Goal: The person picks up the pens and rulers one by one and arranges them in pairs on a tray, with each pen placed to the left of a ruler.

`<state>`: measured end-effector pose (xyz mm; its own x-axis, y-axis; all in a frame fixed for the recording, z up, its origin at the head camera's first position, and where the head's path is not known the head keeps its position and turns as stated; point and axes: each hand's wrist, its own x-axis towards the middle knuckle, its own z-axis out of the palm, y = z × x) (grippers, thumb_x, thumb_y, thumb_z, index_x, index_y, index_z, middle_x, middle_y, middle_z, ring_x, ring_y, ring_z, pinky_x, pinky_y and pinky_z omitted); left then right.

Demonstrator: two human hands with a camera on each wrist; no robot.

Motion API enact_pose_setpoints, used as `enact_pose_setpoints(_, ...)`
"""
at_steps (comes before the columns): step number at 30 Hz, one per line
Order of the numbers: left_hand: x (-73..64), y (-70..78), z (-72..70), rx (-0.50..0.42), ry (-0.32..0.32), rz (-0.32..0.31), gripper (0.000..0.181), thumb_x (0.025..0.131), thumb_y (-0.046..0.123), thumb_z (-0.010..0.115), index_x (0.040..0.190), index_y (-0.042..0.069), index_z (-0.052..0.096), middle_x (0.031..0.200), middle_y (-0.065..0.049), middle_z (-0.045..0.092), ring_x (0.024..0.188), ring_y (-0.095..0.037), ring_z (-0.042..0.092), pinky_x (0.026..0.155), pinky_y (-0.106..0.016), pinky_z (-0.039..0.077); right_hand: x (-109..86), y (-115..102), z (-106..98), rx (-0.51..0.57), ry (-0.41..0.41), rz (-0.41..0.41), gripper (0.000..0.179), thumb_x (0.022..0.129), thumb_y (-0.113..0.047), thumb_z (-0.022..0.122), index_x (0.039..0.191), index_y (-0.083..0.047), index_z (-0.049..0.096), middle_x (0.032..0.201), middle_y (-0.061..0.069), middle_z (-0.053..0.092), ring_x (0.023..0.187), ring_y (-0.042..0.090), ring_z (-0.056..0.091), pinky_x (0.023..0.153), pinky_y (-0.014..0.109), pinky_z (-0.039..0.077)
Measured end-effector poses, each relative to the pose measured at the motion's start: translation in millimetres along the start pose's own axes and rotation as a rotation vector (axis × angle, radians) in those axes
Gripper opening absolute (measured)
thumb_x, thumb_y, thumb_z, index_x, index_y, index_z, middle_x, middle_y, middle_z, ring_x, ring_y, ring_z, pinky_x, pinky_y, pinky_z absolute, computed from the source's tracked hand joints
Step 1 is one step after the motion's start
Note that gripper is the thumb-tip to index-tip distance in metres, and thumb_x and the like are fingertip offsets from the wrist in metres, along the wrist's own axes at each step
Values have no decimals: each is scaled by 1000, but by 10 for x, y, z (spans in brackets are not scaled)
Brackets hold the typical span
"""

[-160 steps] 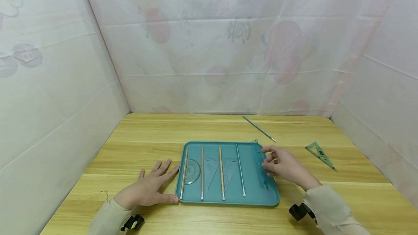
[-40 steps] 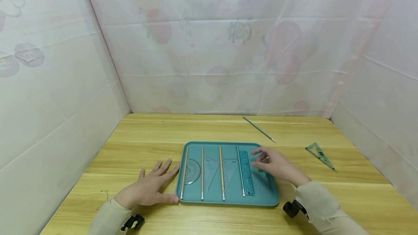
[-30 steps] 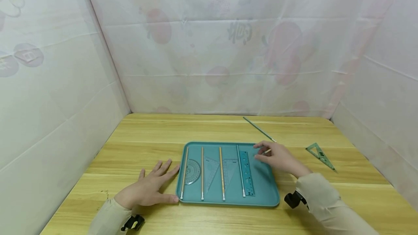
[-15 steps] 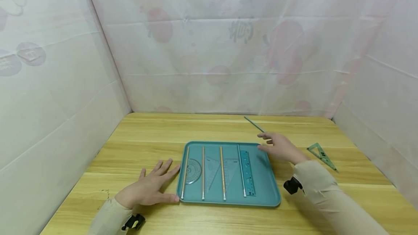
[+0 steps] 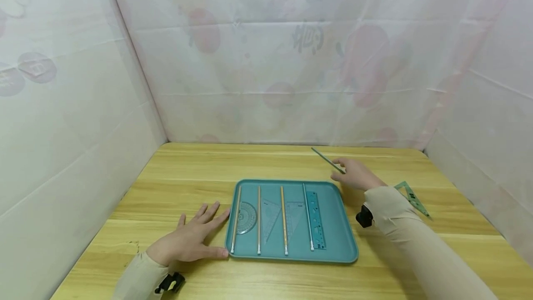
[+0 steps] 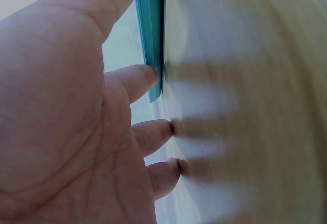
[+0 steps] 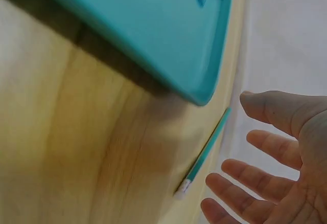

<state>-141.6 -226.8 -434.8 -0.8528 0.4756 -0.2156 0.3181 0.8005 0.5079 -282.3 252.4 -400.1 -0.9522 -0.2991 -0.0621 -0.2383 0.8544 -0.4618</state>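
Note:
My right hand (image 5: 356,175) is over the eraser end of a green pencil (image 5: 322,156), which lies slantwise on the table behind the tray. In the right wrist view its fingers are spread, and a gap shows between them and the pencil (image 7: 204,155). My left hand (image 5: 189,240) lies flat on the table, with thumb and forefinger touching the left edge of the teal tray (image 5: 339,240). On the tray lie several pencils, among them a teal pencil (image 5: 308,219), with a teal ruler (image 5: 318,226) beside it. A clear protractor (image 5: 247,218) lies at the left.
Two clear set squares, one left (image 5: 269,216) and one right (image 5: 294,216), lie between the tray's pencils. A green set square (image 5: 417,203) lies on the table at right, partly hidden by my right sleeve (image 5: 387,205). Fabric walls stand behind and at both sides.
The ruler went from my right hand onto the tray beside the teal pencil. My right hand then left it and moved up and away to the green pencil. The left hand stayed put.

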Motion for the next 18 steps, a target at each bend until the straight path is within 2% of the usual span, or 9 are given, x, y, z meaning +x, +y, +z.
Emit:
enact_pose_setpoints(5, -10, 9, -6, -1, 3, 1, 103, 92, 68, 74, 173, 26, 25, 182, -17, 10, 166, -53, 6, 111, -94, -1, 98, 59, -21, -43, -21, 38, 62, 107, -21, 64, 156, 11, 44, 151, 43, 50, 138, 61, 52, 106, 68, 51)
enact_pose_setpoints(12, -22, 30, -11, -8, -3, -1, 103, 92, 66, 75, 173, 26, 25, 182, -17, 9, 166, -53, 5, 111, -94, -2, 188, 124, -28, -70, -42, 100, 62, 107, -20, 64, 156, 11, 44, 143, 39, 58, 130, 54, 60, 96, 60, 57)
enact_pose_setpoints(15, -28, 35, -10, -8, -4, -2, 103, 92, 66, 75, 173, 26, 25, 182, -17, 9, 166, -53, 5, 111, -94, -2, 224, 138, -22, -77, -40, 124, 60, 106, -20, 64, 156, 9, 46, 136, 37, 62, 115, 45, 66, 87, 52, 57)
enact_pose_setpoints(18, -36, 35, -8, -9, -4, -2, 103, 92, 66, 75, 173, 26, 25, 182, -17, 9, 166, -53, 5, 111, -94, -2, 260, 135, -15, -98, -36, 133, 58, 105, -19, 64, 154, 8, 49, 123, 30, 67, 94, 33, 65, 76, 43, 53)
